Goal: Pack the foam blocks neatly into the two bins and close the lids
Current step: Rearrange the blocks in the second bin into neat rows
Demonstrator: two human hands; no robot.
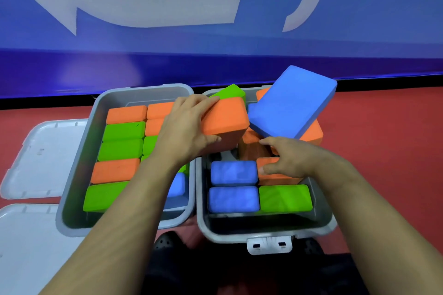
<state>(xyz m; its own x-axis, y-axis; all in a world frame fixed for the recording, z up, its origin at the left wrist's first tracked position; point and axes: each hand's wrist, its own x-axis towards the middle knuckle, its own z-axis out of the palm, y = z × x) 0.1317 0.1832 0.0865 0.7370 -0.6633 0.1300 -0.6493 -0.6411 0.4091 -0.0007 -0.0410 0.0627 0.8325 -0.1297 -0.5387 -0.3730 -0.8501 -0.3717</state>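
Two grey bins stand side by side on the red floor. The left bin (pixel 79 158) is packed with several orange, green and blue foam blocks in rows. The right bin (pixel 263 230) holds two blue blocks (pixel 233 187), a green block (pixel 285 199) and orange ones, with a large blue block (pixel 292 103) lying tilted on an orange pile at its far end. My left hand (pixel 187 132) grips an orange block (pixel 227 117) between the bins, a green block (pixel 227 92) behind it. My right hand (pixel 287 158) rests with straight fingers on an orange block (pixel 271 170) in the right bin.
Two white lids lie on the floor to the left of the bins, one lid (pixel 45 155) farther and another lid (pixel 28 246) nearer. A blue wall banner (pixel 215 31) stands right behind the bins. A white latch (pixel 269 245) hangs on the right bin's near rim.
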